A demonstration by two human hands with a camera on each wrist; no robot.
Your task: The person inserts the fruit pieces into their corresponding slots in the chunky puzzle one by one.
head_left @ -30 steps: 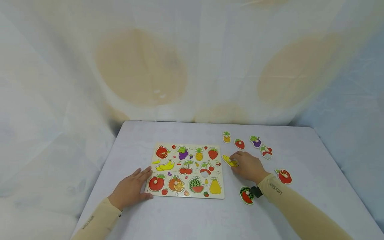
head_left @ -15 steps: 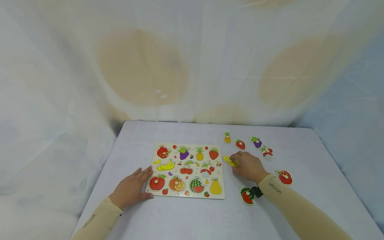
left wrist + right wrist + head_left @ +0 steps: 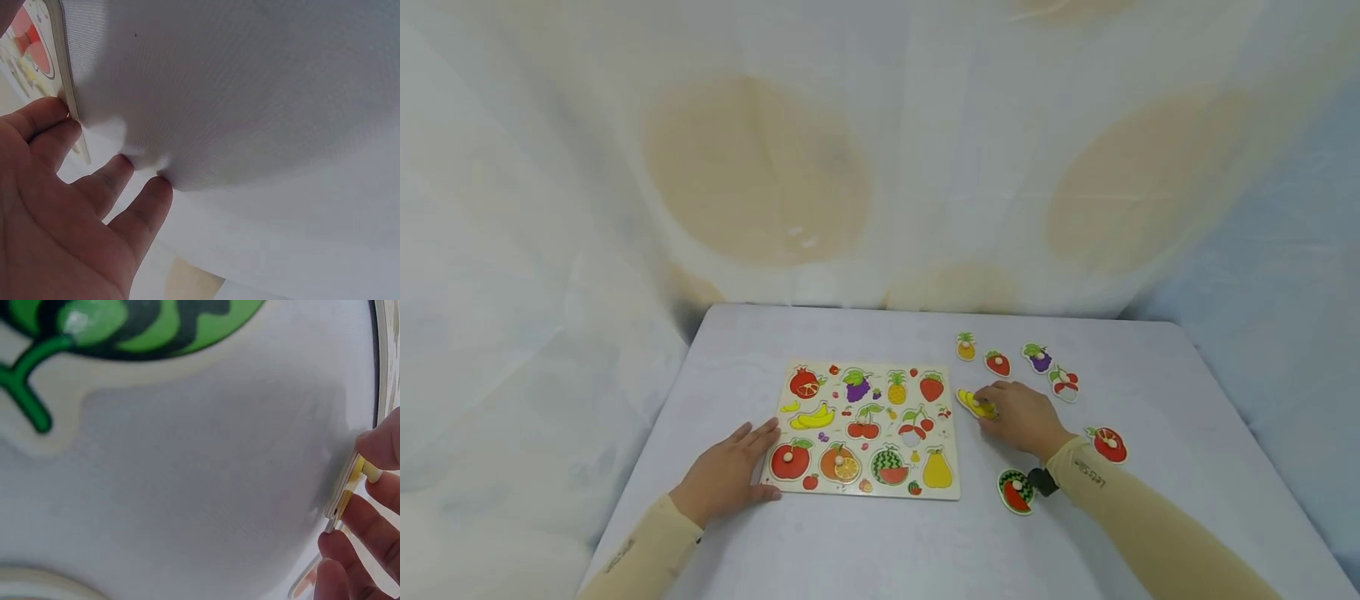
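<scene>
On the white-covered table a fruit puzzle board (image 3: 865, 495) lies left of centre. Its apple (image 3: 790, 460), orange (image 3: 841, 462) and cherries (image 3: 863, 423) bear knobs. Along the board's left edge rests my left hand (image 3: 718, 473), fingers extended; in the left wrist view two fingertips touch that edge. To the right of the board, my right hand (image 3: 1021, 418) pinches a yellow banana piece (image 3: 967, 401). The right wrist view shows thumb and finger at the small knob (image 3: 371, 472) of this tilted piece. Part of the banana is hidden behind the fingers.
Loose pieces lie on the right: a pineapple (image 3: 966, 347), a strawberry (image 3: 997, 362), grapes (image 3: 1037, 358), red-and-white cherries (image 3: 1064, 384) and a pomegranate (image 3: 1108, 446). Below my right wrist lies a watermelon piece (image 3: 1015, 493). A pale curtain (image 3: 895, 167) hangs behind the table.
</scene>
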